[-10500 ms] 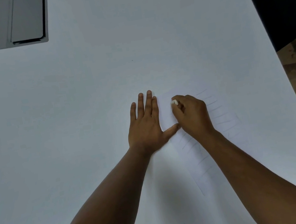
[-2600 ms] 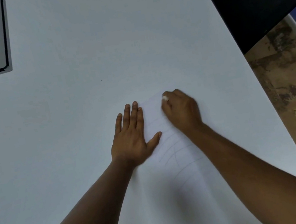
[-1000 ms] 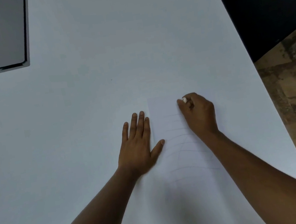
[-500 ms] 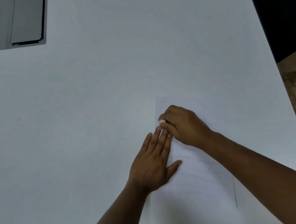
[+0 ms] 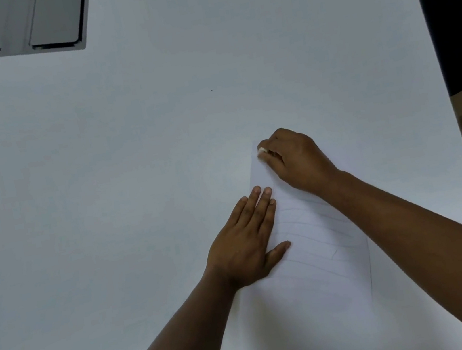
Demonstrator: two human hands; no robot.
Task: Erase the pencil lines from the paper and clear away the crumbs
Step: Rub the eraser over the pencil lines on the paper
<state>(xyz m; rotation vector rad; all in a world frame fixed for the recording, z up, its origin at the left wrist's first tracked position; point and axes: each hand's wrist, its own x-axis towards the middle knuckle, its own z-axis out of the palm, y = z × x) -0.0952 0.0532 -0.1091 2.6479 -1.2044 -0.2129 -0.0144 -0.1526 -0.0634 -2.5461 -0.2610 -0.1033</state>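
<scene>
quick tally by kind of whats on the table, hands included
hands: 2, left hand flat on the paper's edge, right hand gripping the eraser
sheets of paper: 1
erasers: 1, white, only its tip shows
grey hatches set in the table: 1, with two flaps
total: 5

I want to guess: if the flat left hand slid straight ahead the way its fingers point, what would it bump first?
Probably the right hand, holding the eraser just beyond the left hand's fingertips.
</scene>
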